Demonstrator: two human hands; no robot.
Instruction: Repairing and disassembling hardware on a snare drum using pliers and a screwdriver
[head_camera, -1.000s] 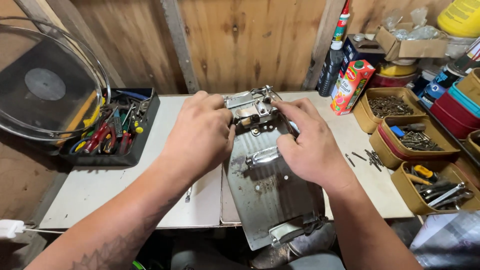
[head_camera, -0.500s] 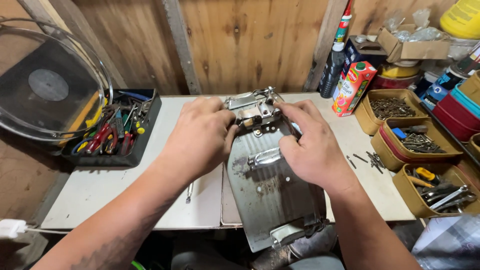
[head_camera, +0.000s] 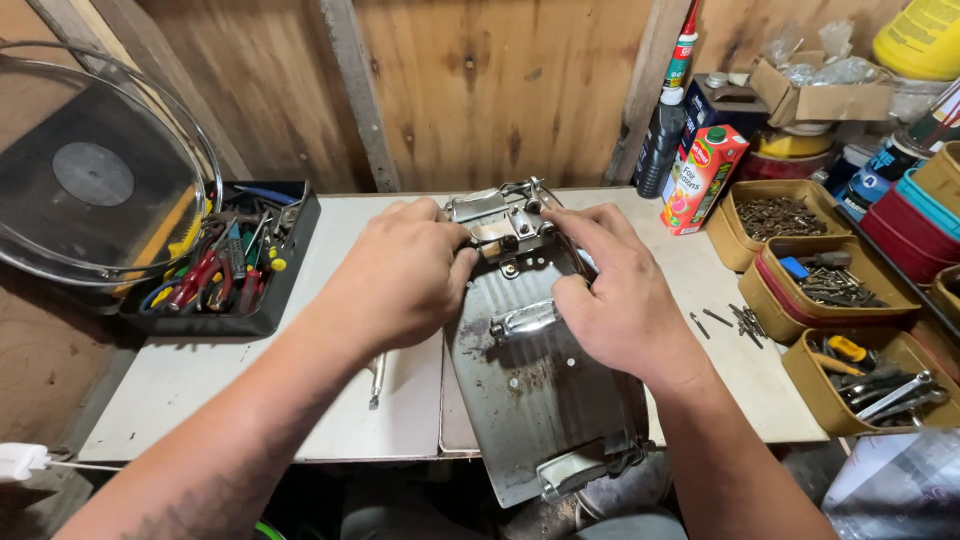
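At the centre of the frame we see a metal plate (head_camera: 540, 390), dull grey, ribbed and rust-spotted, with shinier chromed fittings (head_camera: 505, 232) at its upper end. Under it the surface (head_camera: 200, 380) looks smooth, matt and off-white. Across the top runs a wall of rough, bare wooden boards (head_camera: 480, 90). At upper left we note a glossy clear plastic lid (head_camera: 110, 170) and a matt black plastic tray (head_camera: 270, 290). Right of centre stands a glossy printed paper carton (head_camera: 705, 180).

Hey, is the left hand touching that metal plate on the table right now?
Touching. The head view shows the left hand resting on the upper left edge of the metal plate, its fingers meeting the bracket there with no gap.
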